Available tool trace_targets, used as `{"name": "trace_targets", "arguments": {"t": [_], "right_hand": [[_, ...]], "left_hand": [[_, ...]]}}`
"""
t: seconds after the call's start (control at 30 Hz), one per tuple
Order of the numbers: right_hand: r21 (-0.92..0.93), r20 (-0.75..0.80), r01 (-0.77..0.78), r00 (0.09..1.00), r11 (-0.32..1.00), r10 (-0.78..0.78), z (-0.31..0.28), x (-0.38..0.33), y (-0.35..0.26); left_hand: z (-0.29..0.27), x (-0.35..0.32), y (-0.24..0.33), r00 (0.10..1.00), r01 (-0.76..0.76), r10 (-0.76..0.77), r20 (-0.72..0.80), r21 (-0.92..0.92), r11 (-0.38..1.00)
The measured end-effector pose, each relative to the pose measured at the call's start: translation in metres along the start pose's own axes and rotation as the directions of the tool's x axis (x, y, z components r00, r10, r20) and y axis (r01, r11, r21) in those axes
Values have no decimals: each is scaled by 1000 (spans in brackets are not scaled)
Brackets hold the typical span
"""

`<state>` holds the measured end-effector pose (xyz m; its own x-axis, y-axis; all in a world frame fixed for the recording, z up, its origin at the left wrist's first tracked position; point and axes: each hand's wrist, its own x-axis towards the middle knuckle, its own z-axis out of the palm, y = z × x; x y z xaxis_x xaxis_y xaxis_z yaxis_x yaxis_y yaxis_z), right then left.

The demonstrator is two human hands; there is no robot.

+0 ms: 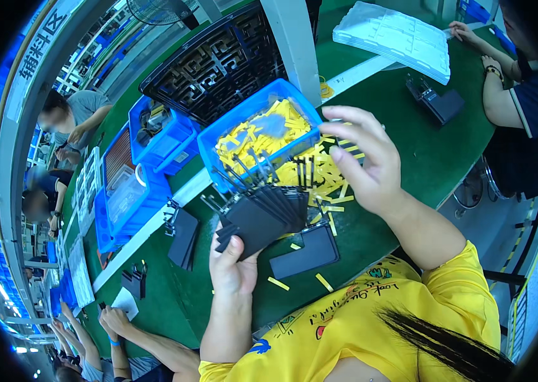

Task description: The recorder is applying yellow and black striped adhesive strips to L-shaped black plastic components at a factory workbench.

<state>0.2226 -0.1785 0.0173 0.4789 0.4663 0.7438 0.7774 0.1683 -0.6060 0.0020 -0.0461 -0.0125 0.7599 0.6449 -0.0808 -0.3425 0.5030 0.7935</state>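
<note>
The left hand (234,264) grips a fan of thin, stiff, light black plates (265,213) by their lower corners; the right hand (367,159), fingers spread and empty, hovers above yellow strips (320,175).

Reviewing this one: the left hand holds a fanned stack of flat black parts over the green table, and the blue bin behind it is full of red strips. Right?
Not quite. The head view shows the blue bin holds yellow strips, not red. The left hand does hold the fanned black parts over the green table.
</note>
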Motion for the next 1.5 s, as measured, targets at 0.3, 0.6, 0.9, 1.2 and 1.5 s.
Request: {"name": "trace_targets", "arguments": {"t": [0.3,0.6,0.9,1.2,1.5], "right_hand": [[276,-1,-137,990,951,142,-12,-9,22],[204,76,-193,981,960,181,-36,-36,33],[118,104,-152,985,981,140,-45,-49,40],[82,78,-62,995,995,56,-53,-47,49],[-834,-86,-240,946,498,312,-162,-2,109]], "left_hand": [[12,-34,-7,958,134,-160,-237,-120,984],[36,-64,-14,899,256,-269,-345,-84,963],[45,-69,-20,822,256,-250,-511,-61,965],[47,-69,-6,843,411,-293,-451,190,891],[38,-54,11,895,446,-274,-352,691,568]]}}
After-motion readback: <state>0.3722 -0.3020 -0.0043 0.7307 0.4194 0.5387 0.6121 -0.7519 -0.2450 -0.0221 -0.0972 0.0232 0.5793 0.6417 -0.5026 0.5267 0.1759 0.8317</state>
